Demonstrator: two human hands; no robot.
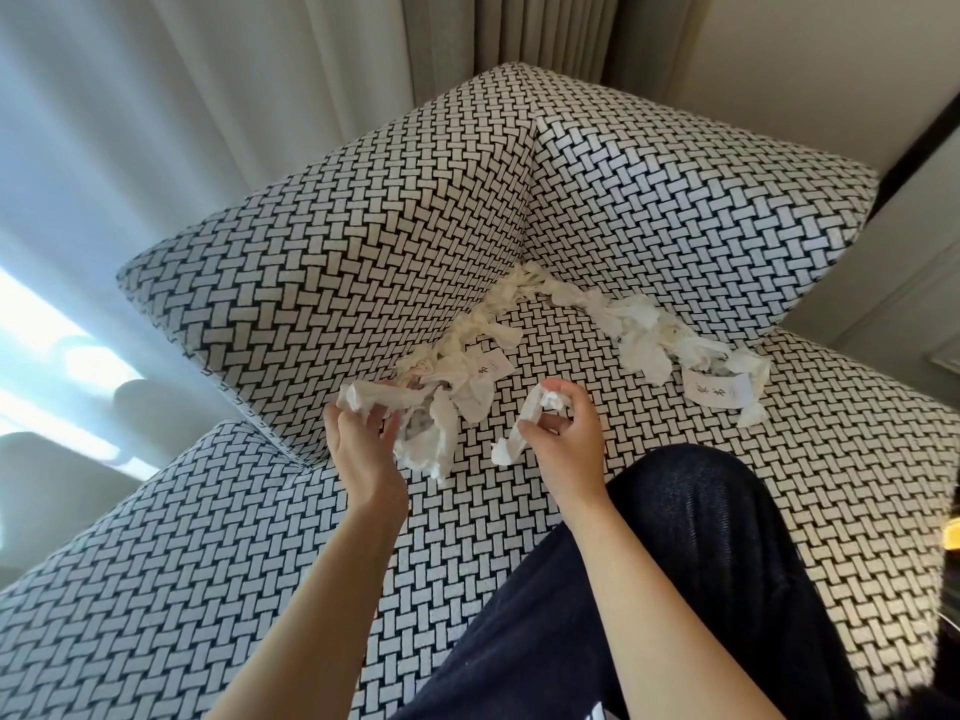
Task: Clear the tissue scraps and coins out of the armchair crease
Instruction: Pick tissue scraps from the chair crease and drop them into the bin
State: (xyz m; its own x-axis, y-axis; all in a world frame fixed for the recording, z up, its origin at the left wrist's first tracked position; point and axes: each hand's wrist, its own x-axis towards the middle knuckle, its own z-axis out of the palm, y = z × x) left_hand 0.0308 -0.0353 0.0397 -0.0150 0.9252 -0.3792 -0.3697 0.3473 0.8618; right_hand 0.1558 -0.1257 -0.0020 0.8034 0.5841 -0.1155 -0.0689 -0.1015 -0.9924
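White tissue scraps [644, 335] line both creases of the black-and-white woven armchair [363, 241], running from the back corner outwards along the left and right sides. My left hand [358, 439] grips a bunch of crumpled tissue [426, 439] at the near end of the left crease. My right hand [566, 433] pinches a long tissue strip [519, 433] that hangs down over the seat. Two small paper slips with printed characters lie among the scraps, one at the left [491, 368], one at the right [714, 394]. No coins are visible.
My leg in dark trousers [675, 563] rests on the seat cushion [208, 589] at the lower right. Pale curtains [208, 96] hang behind and to the left of the chair. A beige wall stands at the upper right.
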